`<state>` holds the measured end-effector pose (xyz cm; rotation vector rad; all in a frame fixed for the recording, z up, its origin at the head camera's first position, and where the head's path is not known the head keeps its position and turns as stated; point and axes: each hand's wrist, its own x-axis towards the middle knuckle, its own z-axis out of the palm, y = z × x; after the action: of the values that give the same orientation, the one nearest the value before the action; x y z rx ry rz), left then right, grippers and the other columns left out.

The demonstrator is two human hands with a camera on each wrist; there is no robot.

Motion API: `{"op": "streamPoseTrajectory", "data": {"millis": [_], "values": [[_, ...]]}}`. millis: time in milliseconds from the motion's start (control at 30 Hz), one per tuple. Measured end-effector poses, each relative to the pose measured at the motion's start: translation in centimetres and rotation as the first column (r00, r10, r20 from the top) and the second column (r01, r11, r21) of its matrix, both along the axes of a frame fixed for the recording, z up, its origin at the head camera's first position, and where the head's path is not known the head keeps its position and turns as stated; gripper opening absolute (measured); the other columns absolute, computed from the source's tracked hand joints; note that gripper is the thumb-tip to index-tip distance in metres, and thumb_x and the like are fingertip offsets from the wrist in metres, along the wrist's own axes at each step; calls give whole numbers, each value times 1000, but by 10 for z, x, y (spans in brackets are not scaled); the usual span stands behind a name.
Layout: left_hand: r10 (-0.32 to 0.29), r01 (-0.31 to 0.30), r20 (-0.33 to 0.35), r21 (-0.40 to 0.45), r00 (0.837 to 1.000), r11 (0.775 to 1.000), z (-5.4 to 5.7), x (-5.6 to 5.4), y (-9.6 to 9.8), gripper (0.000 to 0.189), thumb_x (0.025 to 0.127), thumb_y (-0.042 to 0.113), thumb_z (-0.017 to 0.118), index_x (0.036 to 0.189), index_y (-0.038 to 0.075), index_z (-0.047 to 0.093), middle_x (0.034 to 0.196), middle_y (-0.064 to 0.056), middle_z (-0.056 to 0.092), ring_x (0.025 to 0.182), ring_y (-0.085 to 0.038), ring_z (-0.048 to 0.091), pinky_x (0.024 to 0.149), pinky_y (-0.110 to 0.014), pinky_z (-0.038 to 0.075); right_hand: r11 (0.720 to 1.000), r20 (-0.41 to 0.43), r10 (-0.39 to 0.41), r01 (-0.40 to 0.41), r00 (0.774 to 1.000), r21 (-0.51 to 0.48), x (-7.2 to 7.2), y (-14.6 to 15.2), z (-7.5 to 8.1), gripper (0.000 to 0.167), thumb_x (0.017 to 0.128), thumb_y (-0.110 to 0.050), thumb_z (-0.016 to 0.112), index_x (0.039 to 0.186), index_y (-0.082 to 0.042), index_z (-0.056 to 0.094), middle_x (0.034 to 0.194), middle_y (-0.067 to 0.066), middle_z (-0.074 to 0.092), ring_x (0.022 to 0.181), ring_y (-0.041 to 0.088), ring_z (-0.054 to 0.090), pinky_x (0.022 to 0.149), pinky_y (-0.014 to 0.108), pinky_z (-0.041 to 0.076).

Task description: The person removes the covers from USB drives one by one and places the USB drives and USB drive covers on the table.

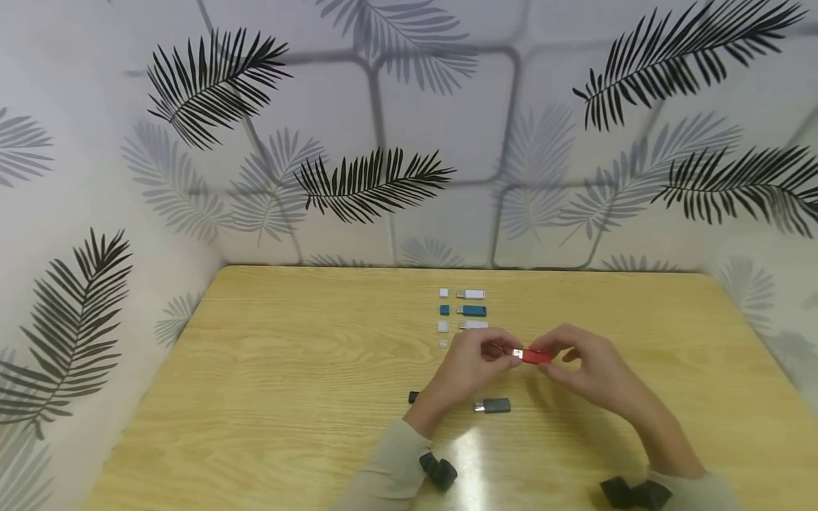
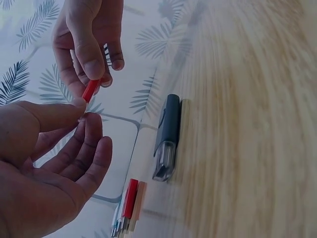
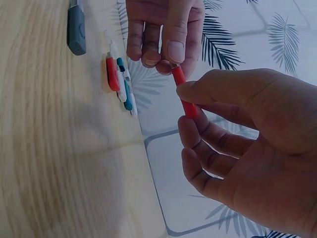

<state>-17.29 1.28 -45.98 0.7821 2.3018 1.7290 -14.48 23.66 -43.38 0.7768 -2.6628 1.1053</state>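
A red USB stick (image 1: pixel 535 356) is held above the table between both hands, its metal plug toward the left. My right hand (image 1: pixel 591 365) pinches the red body between thumb and fingers, as the right wrist view confirms. At the plug end, the thumb and fingers of my left hand (image 1: pixel 469 362) pinch the stick; whether they also hold a cap cannot be told. Below the hands lies a grey USB stick (image 1: pixel 495 405), plug bare. A black cap (image 1: pixel 413 397) is partly covered by the left wrist. Another red USB stick (image 3: pixel 112 74) lies on the table, hidden in the head view.
Beyond the hands, a white USB stick (image 1: pixel 473 294), a blue USB stick (image 1: pixel 473 311) and another white one (image 1: pixel 474 324) lie in a column. Left of them run a white cap (image 1: pixel 444 292), a blue cap (image 1: pixel 444 310) and more pale caps. A patterned wall covering borders the wooden table (image 1: pixel 287 355).
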Motion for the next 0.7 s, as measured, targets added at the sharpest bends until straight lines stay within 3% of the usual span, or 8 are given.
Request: {"op": "streamPoseTrajectory", "data": {"millis": [133, 367, 700], "values": [[9, -9, -16, 5, 1000, 1000, 1, 0, -5, 13, 94, 6, 75, 107, 5, 76, 96, -4, 73, 83, -4, 66, 78, -20, 57, 1000, 11, 18, -18, 1000, 7, -3, -4, 3, 28, 82, 3, 81, 103, -14, 75, 96, -9, 71, 85, 9, 65, 69, 31, 58], [25, -26, 19, 45, 1000, 999, -1, 2, -14, 12, 93, 8, 77, 105, 7, 76, 94, -4, 71, 82, -8, 65, 76, -22, 57, 999, 32, 43, -43, 999, 8, -4, -11, 9, 24, 85, 1, 80, 102, -15, 75, 95, -10, 69, 85, 10, 65, 71, 33, 59], [58, -58, 6, 68, 998, 996, 2, 3, -27, 14, 93, 7, 77, 107, 6, 75, 97, -5, 72, 85, -11, 68, 77, -24, 58, 997, -6, 71, -72, 997, -32, -9, -23, 11, 25, 84, 5, 79, 101, -13, 75, 95, -6, 69, 84, 9, 64, 70, 37, 60]]}}
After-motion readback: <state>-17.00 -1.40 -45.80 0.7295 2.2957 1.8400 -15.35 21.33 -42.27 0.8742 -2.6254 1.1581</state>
